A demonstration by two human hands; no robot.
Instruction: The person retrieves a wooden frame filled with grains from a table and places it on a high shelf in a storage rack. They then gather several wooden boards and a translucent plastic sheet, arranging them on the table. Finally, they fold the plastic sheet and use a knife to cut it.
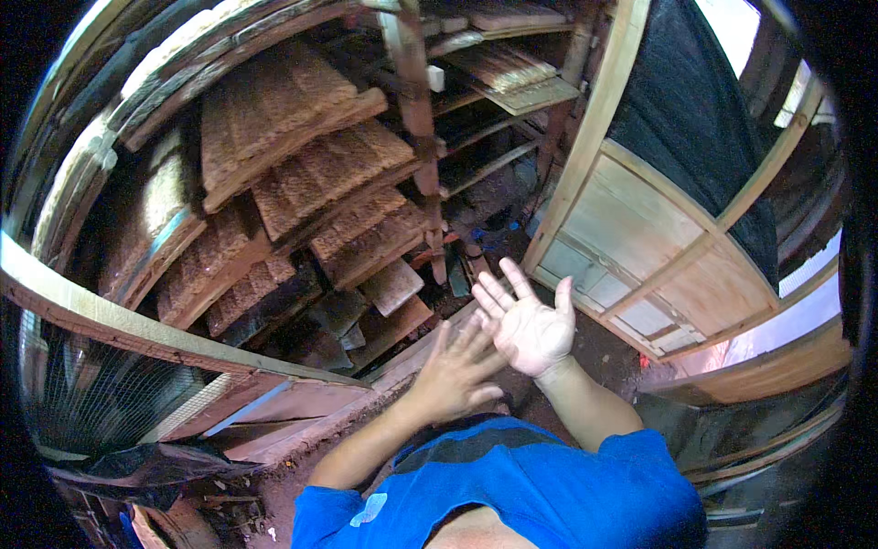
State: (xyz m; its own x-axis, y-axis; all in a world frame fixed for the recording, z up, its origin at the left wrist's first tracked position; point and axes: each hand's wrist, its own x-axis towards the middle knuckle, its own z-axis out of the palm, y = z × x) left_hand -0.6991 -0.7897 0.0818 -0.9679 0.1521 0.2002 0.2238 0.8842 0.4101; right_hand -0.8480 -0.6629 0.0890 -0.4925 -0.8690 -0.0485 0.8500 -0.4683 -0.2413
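My left hand (456, 374) is raised in front of my blue shirt, back of the hand up, fingers spread and slightly blurred. Just right of it my right hand (531, 326) shows its palm to the camera, thumb and fingers apart. The fingers of the left hand overlap the edge of the right palm in this view; whether they touch I cannot tell. Neither hand holds anything. Beyond the hands, at the upper left, wooden shelves bear stacked ridged brown boards or trays (336, 171), and a wooden post (415, 117) stands beside them.
A wood-framed panel door (645, 226) with black sheeting (686, 117) stands at the right. Wire mesh (116, 384) and a wooden rail (171, 336) lie at the left. More shelves with boards (511, 68) are at the back. Dark bare soil (607, 350) forms the floor.
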